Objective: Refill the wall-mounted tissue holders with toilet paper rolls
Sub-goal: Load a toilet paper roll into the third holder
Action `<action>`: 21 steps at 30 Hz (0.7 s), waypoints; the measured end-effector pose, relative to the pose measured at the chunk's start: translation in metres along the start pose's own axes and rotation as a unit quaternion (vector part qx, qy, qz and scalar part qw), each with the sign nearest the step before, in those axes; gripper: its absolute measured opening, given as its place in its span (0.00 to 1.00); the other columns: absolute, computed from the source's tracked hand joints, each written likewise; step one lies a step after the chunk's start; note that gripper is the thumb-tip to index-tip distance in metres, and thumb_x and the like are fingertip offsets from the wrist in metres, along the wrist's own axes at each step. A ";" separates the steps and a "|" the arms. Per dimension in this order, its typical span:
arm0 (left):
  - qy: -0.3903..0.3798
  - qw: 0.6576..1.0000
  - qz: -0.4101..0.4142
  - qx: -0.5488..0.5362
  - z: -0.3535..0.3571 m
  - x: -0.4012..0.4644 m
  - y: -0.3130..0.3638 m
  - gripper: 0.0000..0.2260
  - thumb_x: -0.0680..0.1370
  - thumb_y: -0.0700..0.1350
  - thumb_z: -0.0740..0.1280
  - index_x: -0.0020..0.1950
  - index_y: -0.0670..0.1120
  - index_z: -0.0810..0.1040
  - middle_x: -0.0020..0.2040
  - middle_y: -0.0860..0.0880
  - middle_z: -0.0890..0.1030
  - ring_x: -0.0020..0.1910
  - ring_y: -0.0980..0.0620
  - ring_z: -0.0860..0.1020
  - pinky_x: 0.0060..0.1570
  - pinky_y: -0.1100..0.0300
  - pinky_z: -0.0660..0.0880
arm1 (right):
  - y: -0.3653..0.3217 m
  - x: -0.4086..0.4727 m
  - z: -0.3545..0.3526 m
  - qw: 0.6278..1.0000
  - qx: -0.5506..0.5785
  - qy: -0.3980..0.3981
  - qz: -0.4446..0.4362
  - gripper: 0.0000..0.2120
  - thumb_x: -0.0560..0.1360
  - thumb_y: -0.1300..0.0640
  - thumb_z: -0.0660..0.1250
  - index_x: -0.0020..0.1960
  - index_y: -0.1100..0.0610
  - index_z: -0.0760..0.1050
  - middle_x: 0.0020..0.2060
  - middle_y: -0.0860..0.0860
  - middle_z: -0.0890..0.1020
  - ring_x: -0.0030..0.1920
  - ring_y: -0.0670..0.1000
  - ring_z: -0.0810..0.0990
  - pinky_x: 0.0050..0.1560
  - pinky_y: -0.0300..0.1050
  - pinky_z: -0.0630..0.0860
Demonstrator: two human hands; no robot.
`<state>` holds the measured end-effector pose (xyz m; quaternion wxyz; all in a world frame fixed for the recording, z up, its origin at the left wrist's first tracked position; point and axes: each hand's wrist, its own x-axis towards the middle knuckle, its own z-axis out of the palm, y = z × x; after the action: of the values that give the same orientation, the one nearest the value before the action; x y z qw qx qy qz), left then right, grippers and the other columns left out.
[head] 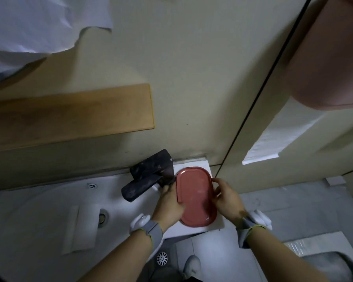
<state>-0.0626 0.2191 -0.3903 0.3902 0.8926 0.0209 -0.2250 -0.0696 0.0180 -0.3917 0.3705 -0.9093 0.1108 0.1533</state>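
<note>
A: From the head camera, what are we holding?

B: A red oval tray [195,197]. It lies flat on the white ledge [214,224] at the right end of the sink [49,210]. Our left hand [169,204] grips its left edge, and our right hand [226,197] grips its right edge, the fingers [217,181] curled over the rim. So both sets of fingers are closed on the tray.

A: What sits beside it?

B: A black tap [149,174], just left of the tray, close to our left hand. Whether the hand touches it, we cannot tell.

A: And the toilet paper?

B: High on the right a pink holder [330,58] hangs on the wall, very near the camera and blurred. A strip of white paper [277,141] hangs down below it. At the top left we see more white paper [29,23] with a torn edge, also blurred.

A: Anything else?

B: A wooden board [69,115] on the wall above the sink, grey bands on both our wrists, a round floor drain [162,258] and one shoe [192,265] below the ledge.
</note>
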 end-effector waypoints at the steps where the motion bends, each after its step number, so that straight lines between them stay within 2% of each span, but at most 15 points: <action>1: 0.004 1.000 0.010 0.001 -0.001 -0.004 -0.003 0.29 0.76 0.40 0.66 0.76 0.50 0.63 0.70 0.46 0.67 0.65 0.44 0.73 0.66 0.54 0.71 | -0.001 -0.001 0.000 1.000 -0.001 0.004 0.000 0.26 0.73 0.63 0.66 0.70 0.52 0.70 0.50 0.53 0.77 0.44 0.55 0.81 0.48 0.46 0.76; 4: 0.001 0.999 0.040 0.017 -0.008 -0.023 -0.018 0.22 0.79 0.42 0.64 0.73 0.51 0.68 0.66 0.51 0.71 0.58 0.55 0.75 0.57 0.65 0.71 | -0.009 -0.009 -0.001 0.999 0.004 0.038 0.004 0.20 0.77 0.58 0.66 0.68 0.51 0.71 0.51 0.50 0.75 0.42 0.52 0.79 0.44 0.42 0.72; 6: -0.001 0.998 0.053 0.025 -0.018 -0.037 -0.032 0.20 0.79 0.41 0.63 0.71 0.51 0.70 0.64 0.54 0.72 0.57 0.59 0.74 0.57 0.67 0.70 | -0.022 -0.019 0.003 0.999 0.025 0.028 -0.004 0.17 0.76 0.58 0.67 0.65 0.51 0.73 0.55 0.51 0.77 0.48 0.53 0.81 0.48 0.43 0.75; 9: 0.026 0.997 0.058 0.031 -0.041 -0.056 -0.058 0.17 0.78 0.39 0.64 0.66 0.50 0.74 0.58 0.56 0.73 0.57 0.57 0.75 0.58 0.63 0.73 | -0.049 -0.035 0.022 0.998 0.014 -0.019 -0.053 0.18 0.75 0.62 0.67 0.64 0.51 0.75 0.59 0.51 0.79 0.58 0.53 0.80 0.58 0.47 0.76; 12: 0.059 0.997 0.030 0.039 -0.070 -0.073 -0.096 0.16 0.78 0.38 0.65 0.64 0.49 0.75 0.56 0.54 0.74 0.56 0.55 0.76 0.56 0.63 0.73 | -0.084 -0.047 0.055 0.993 -0.018 -0.078 -0.081 0.17 0.78 0.61 0.63 0.66 0.51 0.73 0.56 0.50 0.81 0.55 0.52 0.80 0.58 0.48 0.75; 14: 0.080 0.995 0.002 0.051 -0.092 -0.083 -0.126 0.15 0.78 0.38 0.66 0.64 0.48 0.75 0.56 0.52 0.75 0.58 0.52 0.75 0.59 0.62 0.72 | -0.107 -0.053 0.081 0.989 -0.016 -0.117 -0.093 0.17 0.78 0.62 0.63 0.65 0.52 0.74 0.52 0.50 0.80 0.52 0.49 0.79 0.56 0.44 0.75; 16: 0.101 0.992 -0.033 0.064 -0.124 -0.097 -0.171 0.15 0.77 0.37 0.67 0.64 0.46 0.76 0.58 0.48 0.77 0.60 0.48 0.75 0.62 0.57 0.72 | -0.138 -0.058 0.121 0.983 -0.022 -0.141 -0.113 0.16 0.77 0.61 0.64 0.64 0.52 0.74 0.52 0.50 0.79 0.50 0.48 0.79 0.54 0.42 0.75; 18: 0.128 0.987 -0.078 0.061 -0.143 -0.103 -0.197 0.16 0.76 0.37 0.68 0.64 0.44 0.76 0.61 0.44 0.77 0.62 0.44 0.75 0.63 0.54 0.72 | -0.150 -0.062 0.141 0.978 -0.036 -0.162 -0.129 0.17 0.77 0.59 0.64 0.66 0.50 0.73 0.54 0.50 0.79 0.51 0.49 0.80 0.56 0.42 0.75; 21: 0.116 0.980 -0.158 0.042 -0.179 -0.118 -0.250 0.18 0.77 0.40 0.67 0.67 0.45 0.73 0.64 0.43 0.76 0.61 0.43 0.76 0.63 0.51 0.74 | -0.178 -0.071 0.194 0.962 -0.069 -0.201 -0.168 0.20 0.78 0.56 0.64 0.70 0.49 0.70 0.64 0.50 0.76 0.59 0.50 0.78 0.60 0.41 0.72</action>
<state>-0.1531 0.5354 -0.4066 0.3063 0.9138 0.1976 -0.1792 -0.1171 0.2868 -0.3839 0.3420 -0.8885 -0.1317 0.2760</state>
